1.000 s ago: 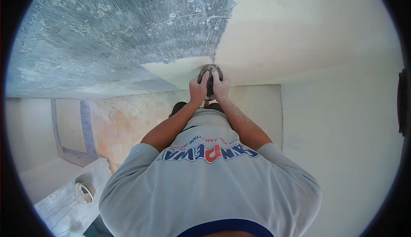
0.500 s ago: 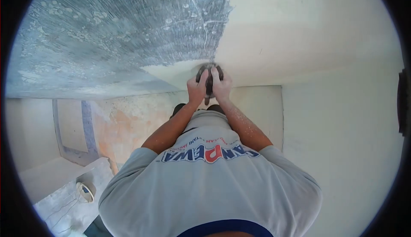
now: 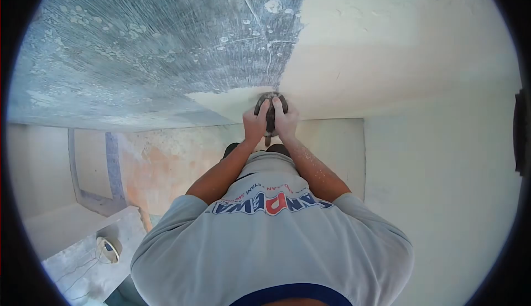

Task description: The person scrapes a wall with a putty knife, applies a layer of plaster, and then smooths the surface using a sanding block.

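Two hands, the left [image 3: 254, 123] and the right [image 3: 286, 122], close around one dark tool [image 3: 271, 119], two thumbs side by side on top. It is at the wall [image 3: 332, 57], just below one blue-grey patch [image 3: 182, 35]. At lower left, one round white container [image 3: 108, 249] sits on one pale slab [image 3: 91, 262].

The big wall [image 3: 166, 40] is blue and scratchy on one side and creamy white on the other.
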A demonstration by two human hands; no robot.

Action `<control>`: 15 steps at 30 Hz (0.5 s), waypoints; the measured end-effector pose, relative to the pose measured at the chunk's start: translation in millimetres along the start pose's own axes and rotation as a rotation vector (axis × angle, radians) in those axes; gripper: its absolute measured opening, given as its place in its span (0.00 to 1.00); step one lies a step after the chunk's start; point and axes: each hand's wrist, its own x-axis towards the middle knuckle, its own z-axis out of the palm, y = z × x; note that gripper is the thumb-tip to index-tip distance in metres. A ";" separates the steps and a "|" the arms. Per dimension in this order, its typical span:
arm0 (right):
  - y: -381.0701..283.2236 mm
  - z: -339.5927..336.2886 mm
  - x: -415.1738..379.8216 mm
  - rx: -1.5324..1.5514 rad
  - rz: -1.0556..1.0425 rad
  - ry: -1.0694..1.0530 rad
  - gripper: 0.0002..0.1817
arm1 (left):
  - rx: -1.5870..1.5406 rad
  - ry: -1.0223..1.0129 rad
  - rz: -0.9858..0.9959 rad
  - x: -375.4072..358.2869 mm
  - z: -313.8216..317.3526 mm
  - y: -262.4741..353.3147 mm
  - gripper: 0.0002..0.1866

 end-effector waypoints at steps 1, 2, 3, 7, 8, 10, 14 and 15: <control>-9.5 1.1 6.5 -0.002 -0.006 -0.017 0.15 | -0.083 0.022 0.045 3.0 2.9 20.1 0.21; -15.6 1.2 7.6 -0.003 0.002 -0.016 0.15 | -0.080 0.019 0.039 4.9 2.5 17.8 0.21; -20.7 0.2 5.2 0.041 0.005 -0.009 0.15 | -0.070 -0.005 0.029 3.9 0.1 15.1 0.21; 5.7 2.6 -3.6 0.025 0.028 0.021 0.17 | 0.017 -0.021 0.044 -1.1 -0.9 -5.1 0.22; 7.5 2.5 -5.4 -0.016 0.092 0.020 0.17 | 0.022 -0.020 0.046 -3.2 -0.4 -10.8 0.22; -4.1 4.1 5.6 0.023 0.059 0.014 0.17 | -0.009 -0.013 0.079 9.3 2.3 -1.4 0.23; -2.9 4.1 5.7 0.093 0.013 0.015 0.17 | -0.016 -0.048 0.003 8.6 -4.2 9.7 0.22; 0.4 2.2 1.2 0.039 0.054 0.012 0.17 | 0.012 -0.059 0.016 4.1 -5.0 -3.4 0.22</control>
